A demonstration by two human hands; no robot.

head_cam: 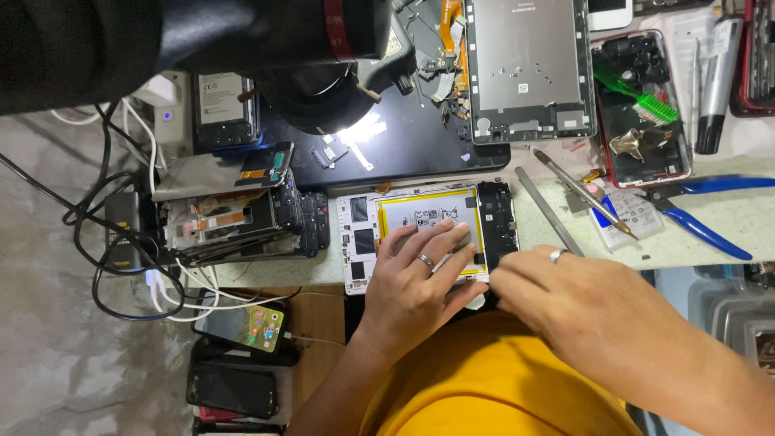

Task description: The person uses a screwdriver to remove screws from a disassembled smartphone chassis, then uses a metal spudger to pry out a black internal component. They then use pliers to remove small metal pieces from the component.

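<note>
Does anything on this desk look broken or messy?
Yes. The opened phone under the left hand and right hand has no back cover, so its battery shows. To the left, a stack of phone parts leans crookedly, beside tangled cables.

Left hand (420, 270) lies flat, fingers spread forward, ring showing; right hand (557, 295) curls in beside it, fingertips pinched low.

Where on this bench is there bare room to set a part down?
Bare strip between the metal spudger and blue pliers, near the right hand. Crowded: phone-frame stack on the left, opened tablet under the left hand.
</note>
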